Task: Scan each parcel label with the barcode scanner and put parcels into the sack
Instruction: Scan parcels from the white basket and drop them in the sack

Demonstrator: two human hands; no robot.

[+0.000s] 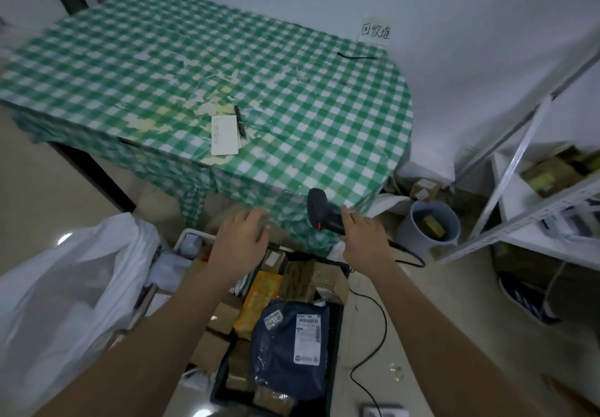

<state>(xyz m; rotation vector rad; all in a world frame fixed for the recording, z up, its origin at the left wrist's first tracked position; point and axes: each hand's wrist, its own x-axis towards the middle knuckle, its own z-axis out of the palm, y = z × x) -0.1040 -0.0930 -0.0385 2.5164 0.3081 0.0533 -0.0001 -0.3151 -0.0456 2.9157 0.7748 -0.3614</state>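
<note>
A green-checked bench point(162, 69) fills the room's far side. The white sack point(65, 290) slumps at left, beside a dark crate point(337, 325) of parcels topped by a navy mailer point(289, 351). The right hand point(365, 238) seems to grip the black scanner point(324, 212) at the bench's corner; the left hand point(242, 238) hovers spread, holding nothing.

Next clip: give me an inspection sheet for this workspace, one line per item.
Surface: table under green checked cloth.
Job's things: scanner at the table's near edge; navy parcel label up in a black crate with other parcels; white sack on the floor, left.
Clutter: notepad and pen on the table.
Hands: right hand grips the scanner handle; left hand open, holding nothing.
Cables: scanner cable trails across the floor.
Surroundings: bucket, shelving, wall sign.
</note>
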